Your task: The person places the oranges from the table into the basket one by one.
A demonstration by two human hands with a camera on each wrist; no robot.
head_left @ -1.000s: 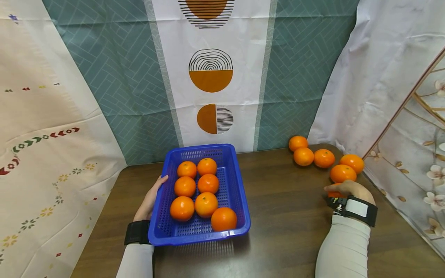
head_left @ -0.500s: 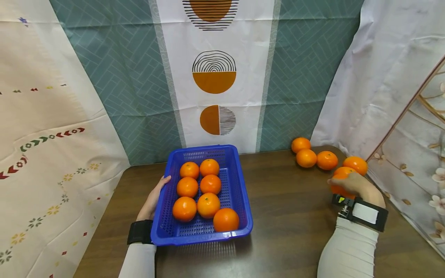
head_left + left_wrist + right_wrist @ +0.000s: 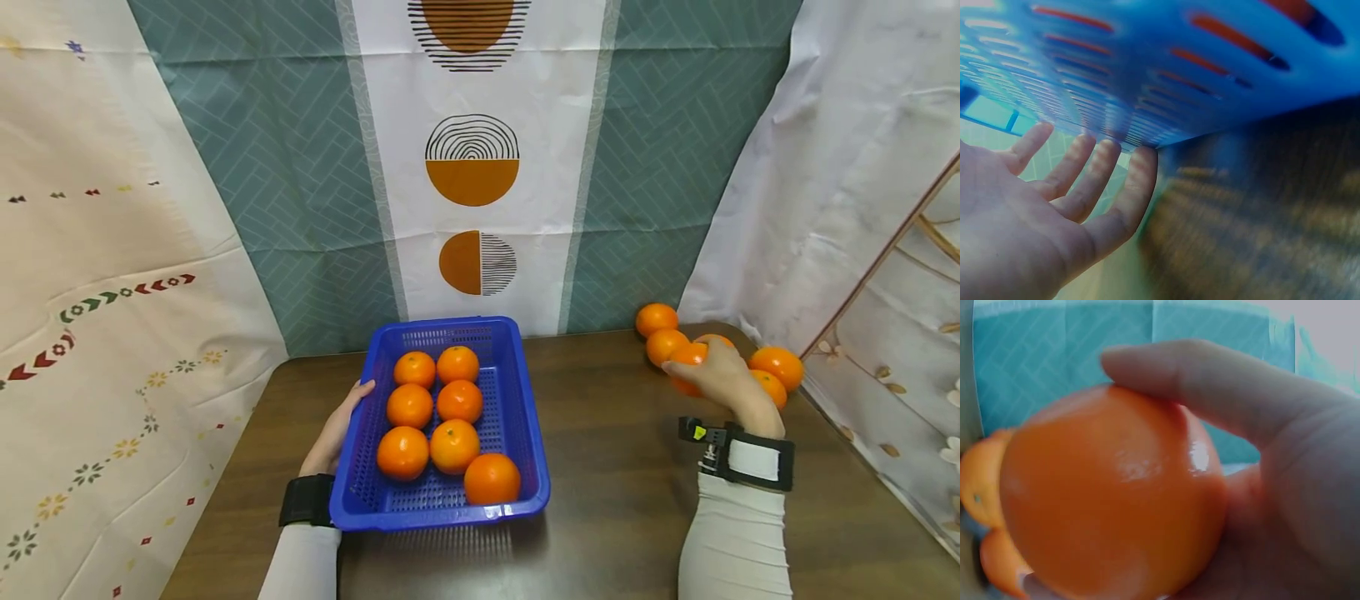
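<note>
My right hand (image 3: 731,383) grips an orange (image 3: 682,367) above the right side of the table. In the right wrist view the held orange (image 3: 1113,494) fills the middle, with the thumb across its top. A blue slotted plastic basket (image 3: 531,408) stands left of centre with several oranges (image 3: 454,446) in it, and bare bottom shows along its right side. My left hand (image 3: 339,425) is at the basket's left side. In the left wrist view the loosely extended fingers (image 3: 1129,194) touch the slotted basket wall (image 3: 1129,94).
Several oranges lie at the table's back right, including a rear one (image 3: 657,319), one in front of it (image 3: 664,347) and one by the right curtain (image 3: 777,367). The brown table (image 3: 600,467) is bounded by hanging cloths (image 3: 637,167) behind and at both sides.
My right hand has picked up an orange from the near end of the right group and moved it left and away from me. The left hand stays at the basket. The view has shifted slightly.
</note>
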